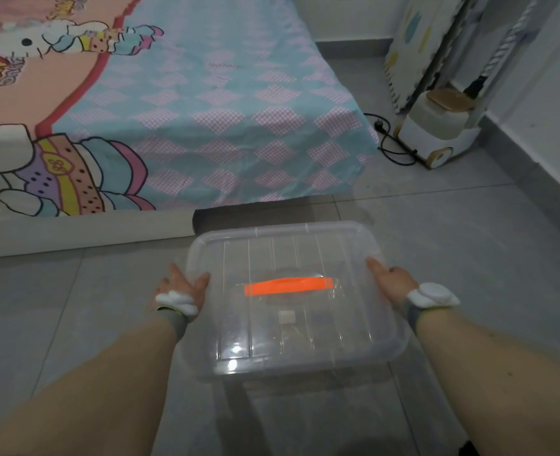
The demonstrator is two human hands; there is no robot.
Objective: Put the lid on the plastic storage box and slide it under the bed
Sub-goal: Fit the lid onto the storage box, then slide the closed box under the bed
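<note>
A clear plastic storage box [354, 337] stands on the grey tiled floor with its clear ribbed lid [272, 248] on top. An orange strip [288, 286] shows through the lid near its middle. My left hand [183, 287] grips the box's left side, thumb on the lid's edge. My right hand [388, 281] grips the right side. The bed [206, 126] with a blue and pink checked sheet lies just beyond the box. A dark gap [258, 213] under the bed's edge opens right behind the box's far side.
A white bed base board [74, 235] runs along the floor to the left of the gap. A white and tan appliance [436, 130] with a black cable [390, 149] stands at the right, by a folded patterned mat [413, 44] against the wall.
</note>
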